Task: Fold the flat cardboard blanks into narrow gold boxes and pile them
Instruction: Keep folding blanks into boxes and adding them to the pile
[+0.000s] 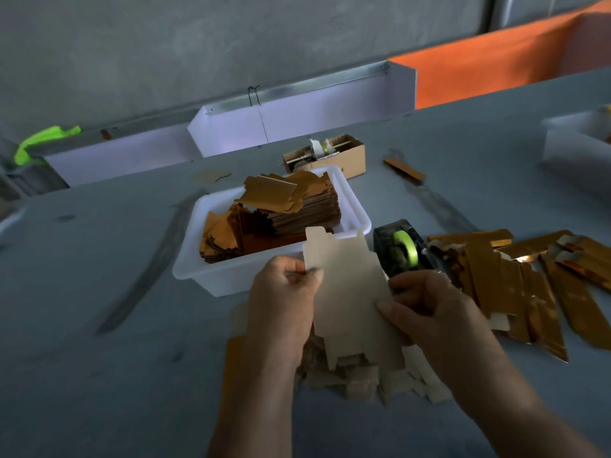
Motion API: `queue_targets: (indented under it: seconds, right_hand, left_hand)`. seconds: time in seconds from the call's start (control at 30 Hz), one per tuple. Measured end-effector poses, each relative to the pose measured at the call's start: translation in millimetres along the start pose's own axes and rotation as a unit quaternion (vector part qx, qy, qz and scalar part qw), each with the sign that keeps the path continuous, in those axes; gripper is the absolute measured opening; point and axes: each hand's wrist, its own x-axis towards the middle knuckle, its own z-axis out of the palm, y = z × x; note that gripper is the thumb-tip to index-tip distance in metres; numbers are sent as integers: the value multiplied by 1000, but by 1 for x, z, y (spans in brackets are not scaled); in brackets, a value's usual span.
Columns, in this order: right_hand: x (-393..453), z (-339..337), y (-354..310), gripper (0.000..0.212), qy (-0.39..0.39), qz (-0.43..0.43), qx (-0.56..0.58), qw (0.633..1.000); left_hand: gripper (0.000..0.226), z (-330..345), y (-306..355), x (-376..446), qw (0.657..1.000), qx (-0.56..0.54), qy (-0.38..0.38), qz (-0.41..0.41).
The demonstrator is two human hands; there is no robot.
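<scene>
I hold one flat cardboard blank (pixel 347 292) upright over the table, its pale beige back facing me. My left hand (pixel 281 299) pinches its upper left edge. My right hand (pixel 433 312) grips its right edge with thumb in front. Under the blank lies a loose heap of more pale blanks (pixel 363 378). A pile of folded narrow gold boxes (pixel 522 282) spreads on the table to the right.
A white plastic tub (pixel 211 269) full of gold blanks stands behind my hands. A black tape dispenser (pixel 396 249) with a green roll sits beside it. Farther back are a brown cardboard box (pixel 350 153), a single gold box (pixel 405 170), and a white bin (pixel 568 150) at the far right.
</scene>
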Motion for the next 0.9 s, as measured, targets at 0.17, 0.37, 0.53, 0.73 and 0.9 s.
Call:
queue_targets:
  seconds: [0.17,0.37,0.53,0.73,0.9]
  right_hand:
    - [1,12,11,12,15,3,2,1000]
    - [0,17,15,13,1,6,-38,999]
    - [-8,11,7,22,42,-14,-6,999]
    - [-21,5,-8,33,-53,74,225,970]
    - [-23,4,-12,27,-35,84,268,959]
  left_hand:
    - [10,-3,2,-4,987,109,80,83]
    - [3,-9,11,-5,996,-26,54,70]
    - [3,-9,13,-10,998,-53,-3,39]
    - [17,-3,15,-21,995,-71,-77,-6]
    - [61,7,16,-30,983,-99,-136,-68]
